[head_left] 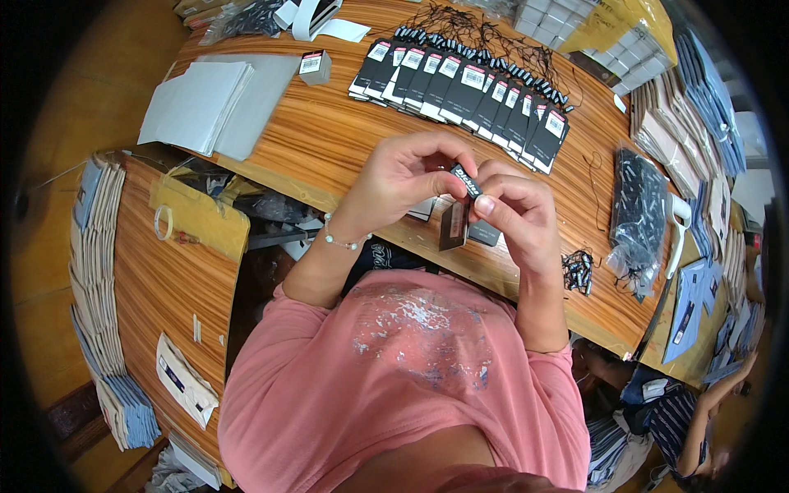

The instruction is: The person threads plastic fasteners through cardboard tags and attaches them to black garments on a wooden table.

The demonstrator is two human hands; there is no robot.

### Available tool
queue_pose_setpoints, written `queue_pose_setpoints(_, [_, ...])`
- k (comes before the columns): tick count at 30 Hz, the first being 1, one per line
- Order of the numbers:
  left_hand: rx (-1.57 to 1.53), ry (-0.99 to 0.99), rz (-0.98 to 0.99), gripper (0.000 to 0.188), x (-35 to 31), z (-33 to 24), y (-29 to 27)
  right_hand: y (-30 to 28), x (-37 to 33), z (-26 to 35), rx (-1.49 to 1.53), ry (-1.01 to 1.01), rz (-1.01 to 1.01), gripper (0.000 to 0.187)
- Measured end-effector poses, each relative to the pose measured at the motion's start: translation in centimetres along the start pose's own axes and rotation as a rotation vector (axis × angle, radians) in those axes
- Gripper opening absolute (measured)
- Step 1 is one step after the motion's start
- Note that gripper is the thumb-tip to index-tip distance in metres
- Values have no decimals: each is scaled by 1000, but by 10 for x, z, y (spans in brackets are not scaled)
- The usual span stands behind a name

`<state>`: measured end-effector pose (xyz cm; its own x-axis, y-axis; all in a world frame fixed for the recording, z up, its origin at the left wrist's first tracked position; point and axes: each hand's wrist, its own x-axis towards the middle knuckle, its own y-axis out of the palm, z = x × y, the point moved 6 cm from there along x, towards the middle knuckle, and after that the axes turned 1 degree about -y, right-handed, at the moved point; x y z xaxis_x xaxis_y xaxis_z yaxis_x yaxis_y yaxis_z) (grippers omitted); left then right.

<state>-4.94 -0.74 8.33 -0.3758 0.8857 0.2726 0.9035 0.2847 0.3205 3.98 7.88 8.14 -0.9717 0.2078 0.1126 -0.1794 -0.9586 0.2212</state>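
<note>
One black clip [466,181] is being pinched above the table [316,135] by the left hand [404,168] and right hand [523,207], close together; a dark tag [453,228] is showing just below, and more tags [460,103] are lying in a row beyond.

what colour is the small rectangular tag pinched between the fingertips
The small rectangular tag is black with white lettering; head view.

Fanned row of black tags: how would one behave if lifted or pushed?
Probably light and fairly stiff: the black tags look thin and flat. Lifting one may drag neighbours, as the dark cords lie tangled at their far end. Pushed, they'd likely slide over each other, since they overlap.
</note>
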Motion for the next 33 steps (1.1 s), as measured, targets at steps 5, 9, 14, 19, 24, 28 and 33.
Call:
queue_pose_setpoints(5, [-138,-35,15,15,-2,6,3,-5,0,-1,45,-237,-96,11])
queue_pose_setpoints(9, [-159,-74,-15,15,-4,10,7,-7,-2,-1,20,-333,-67,15])
queue_pose_setpoints(14, [-133,-57,-1,15,-3,11,12,-8,-4,-4,79,-302,-66,15])
queue_pose_setpoints(19, [-108,-140,-29,14,2,14,9,-12,-2,-8,72,-290,-95,12])
queue_pose_setpoints(24, [225,-51,-171,14,12,8,-4,-18,6,-15,23,-178,-115,30])
queue_pose_setpoints(28, [790,257,-101,24,25,0,-6,-13,11,-36,53,73,-82,23])
queue_pose_setpoints(33, [575,107,-145,42,23,30,-16,-30,11,-51,313,110,-263,25])
